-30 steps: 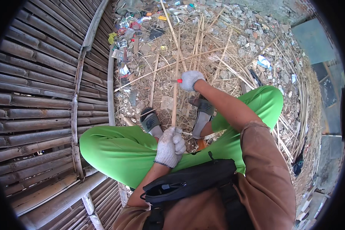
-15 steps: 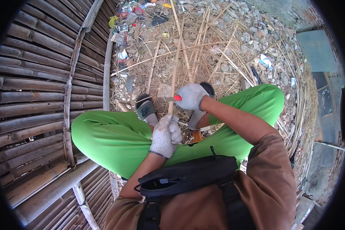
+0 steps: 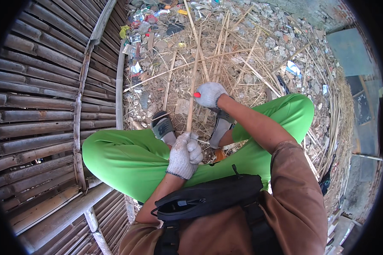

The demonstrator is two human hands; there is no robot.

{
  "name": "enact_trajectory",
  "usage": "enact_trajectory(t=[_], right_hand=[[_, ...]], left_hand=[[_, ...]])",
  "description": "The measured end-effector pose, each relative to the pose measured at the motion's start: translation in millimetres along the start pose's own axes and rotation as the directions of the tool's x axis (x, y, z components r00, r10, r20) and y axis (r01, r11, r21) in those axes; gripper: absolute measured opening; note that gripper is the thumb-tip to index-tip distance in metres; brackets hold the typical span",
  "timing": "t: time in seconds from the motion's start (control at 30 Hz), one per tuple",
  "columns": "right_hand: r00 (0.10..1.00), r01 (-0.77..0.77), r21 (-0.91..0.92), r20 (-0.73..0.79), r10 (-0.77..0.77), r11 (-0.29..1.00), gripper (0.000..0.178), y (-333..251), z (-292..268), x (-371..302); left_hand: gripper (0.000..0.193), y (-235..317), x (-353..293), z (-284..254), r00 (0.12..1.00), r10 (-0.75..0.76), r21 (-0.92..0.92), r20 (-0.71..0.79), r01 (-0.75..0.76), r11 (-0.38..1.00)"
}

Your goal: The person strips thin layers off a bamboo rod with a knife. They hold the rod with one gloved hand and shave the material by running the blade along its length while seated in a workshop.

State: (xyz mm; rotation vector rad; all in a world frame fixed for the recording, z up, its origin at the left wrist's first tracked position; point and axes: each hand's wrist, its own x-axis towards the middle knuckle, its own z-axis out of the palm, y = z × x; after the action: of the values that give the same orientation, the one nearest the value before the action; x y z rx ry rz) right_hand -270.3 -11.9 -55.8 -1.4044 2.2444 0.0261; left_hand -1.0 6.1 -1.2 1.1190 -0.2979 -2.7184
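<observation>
My left hand, in a white knit glove, is closed around the near end of a long, thin bamboo strip. The strip runs away from me between my feet, over the littered ground. My right hand, gloved as well, is closed on a knife with a red handle. It is beside the strip, farther out than my left hand. The blade points toward the strip and is hard to make out here.
A bamboo slat wall rises at my left. Several loose bamboo strips and shavings lie ahead among rubble and plastic scraps. My sandalled feet flank the strip. A black waist bag crosses my lap. Grey panels stand at the right.
My right hand with the knife has moved farther away along the strip. My left hand keeps its hold, and the blade shows less than before.
</observation>
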Motion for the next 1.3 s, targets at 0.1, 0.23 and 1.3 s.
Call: enact_trajectory(t=[0.1, 0.23, 1.3], right_hand=[[1.000, 0.027, -0.033, 0.013, -0.027, 0.999, 0.042, 2, 3, 12], [0.997, -0.078, 0.030, 0.018, 0.077, 0.997, 0.043, 21, 3, 28], [0.992, 0.078, -0.024, 0.104, -0.076, 0.997, 0.036, -46, 1, -75]], left_hand=[[0.026, 3, 2, -2, 1.000, 0.006, -0.017, 0.000, -0.006, 1.000], [0.026, -2, -4, 9, 1.000, 0.013, -0.017, -0.006, -0.013, 1.000], [0.013, -16, 21, -17, 0.973, 0.206, 0.355, -0.104, -0.157, 0.922]])
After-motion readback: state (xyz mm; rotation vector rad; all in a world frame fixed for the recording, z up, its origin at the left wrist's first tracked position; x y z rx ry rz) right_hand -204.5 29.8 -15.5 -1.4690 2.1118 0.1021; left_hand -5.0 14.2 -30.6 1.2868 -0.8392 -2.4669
